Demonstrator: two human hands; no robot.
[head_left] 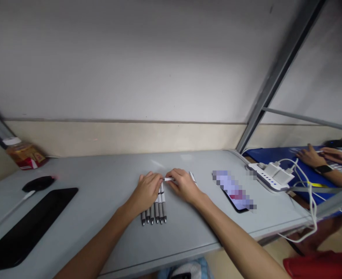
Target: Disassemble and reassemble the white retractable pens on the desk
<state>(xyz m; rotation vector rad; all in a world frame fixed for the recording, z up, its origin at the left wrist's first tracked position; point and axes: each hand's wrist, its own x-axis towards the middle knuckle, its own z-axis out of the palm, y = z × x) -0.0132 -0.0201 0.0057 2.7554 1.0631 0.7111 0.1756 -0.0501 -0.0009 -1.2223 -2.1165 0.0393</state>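
- Six pens (156,209) lie side by side in a row on the grey table (101,174), tips toward its near edge; the left hand (149,190) covers the far ends of several.
- Just beyond the row's right side, a white barrel (168,179) spans the small gap between the hands. The left hand's fingertips close on its left end, while the right hand (184,184) pinches it from the other side; the undersides of both grips are hidden.
- If either pinch loosened, the barrel could drop onto the row and roll, being thin and apparently smooth.
- The left hand sits over the row; whether it touches the pens cannot be told. A sideways sweep of its heel could fan them out, and a push toward the person could send the nearest tips toward the table edge.
- Farther right of the row, a white pen-like piece (192,177) shows partly behind the right hand; a backward knock of the knuckles could set it rolling.
- Well to the right of the row lie a phone (231,190) and, past it, a power strip (262,177) with trailing white cables (313,209); a snagged cable might drag the strip toward the phone.
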